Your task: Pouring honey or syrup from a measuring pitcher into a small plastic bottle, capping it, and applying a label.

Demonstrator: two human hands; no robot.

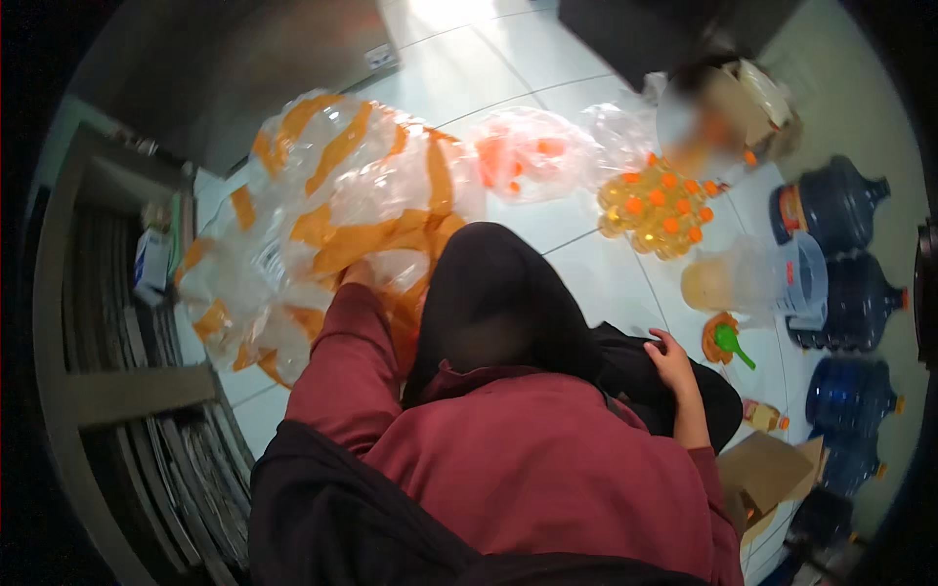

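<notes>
At the left a large see-through plastic bag point(275, 245) bulges across the floor, marked with wide orange strips and filled with what look like transparent plastic bottles. My left hand point(359, 272) reaches into its near side, beside my raised knee. The fingers are hidden by the plastic, so their grip does not show. My right hand point(670, 362) rests on my dark-trousered right leg, fingers somewhat spread and holding nothing. Just right of it, a green scoop or spoon point(729, 340) lies on a small orange item point(714, 350) on the floor.
Several bottles of yellow liquid with orange caps point(659, 209) stand ahead right, near a bag of orange caps point(538, 150). A plastic jug point(751, 282), large blue water bottles point(843, 304) and an open cardboard box point(769, 469) line the right. A shelf point(139, 395) borders the left.
</notes>
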